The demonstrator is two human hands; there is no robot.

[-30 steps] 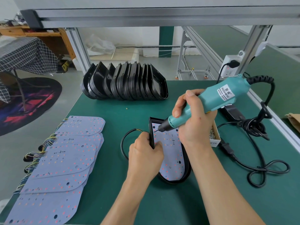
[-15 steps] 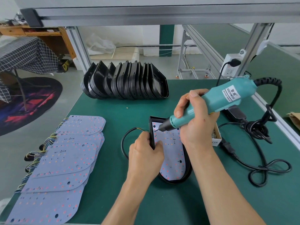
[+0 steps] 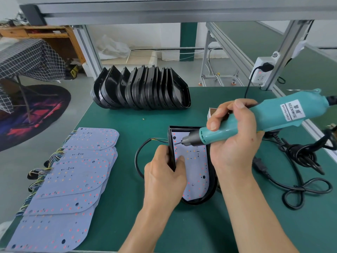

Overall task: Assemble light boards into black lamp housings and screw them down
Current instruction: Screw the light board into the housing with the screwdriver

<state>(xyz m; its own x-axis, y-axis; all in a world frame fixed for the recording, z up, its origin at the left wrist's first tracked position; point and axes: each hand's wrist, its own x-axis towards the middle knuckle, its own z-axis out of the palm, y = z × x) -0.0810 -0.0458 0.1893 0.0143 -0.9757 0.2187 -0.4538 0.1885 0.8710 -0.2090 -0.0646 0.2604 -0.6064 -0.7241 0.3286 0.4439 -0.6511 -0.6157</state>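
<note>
A black lamp housing (image 3: 212, 187) lies flat on the green table with a pale light board (image 3: 196, 167) seated inside it. My left hand (image 3: 164, 177) grips the housing's left wall, thumb resting on the board. My right hand (image 3: 235, 141) holds a teal electric screwdriver (image 3: 269, 115), whose bit tip touches the board near its upper left corner. A black cable (image 3: 139, 157) with coloured wires leaves the housing on the left.
Several empty black housings (image 3: 142, 88) stand in a row at the back. Overlapping spare light boards (image 3: 73, 179) with wire bundles cover the left side. A small cardboard box (image 3: 210, 112) sits behind my right hand. The screwdriver's black cord (image 3: 306, 181) coils at the right, near a wall socket (image 3: 262, 72).
My right hand has shifted the screwdriver slightly right and tilted it flatter, while its bit stays at the board's upper left. My left hand keeps its grip on the housing.
</note>
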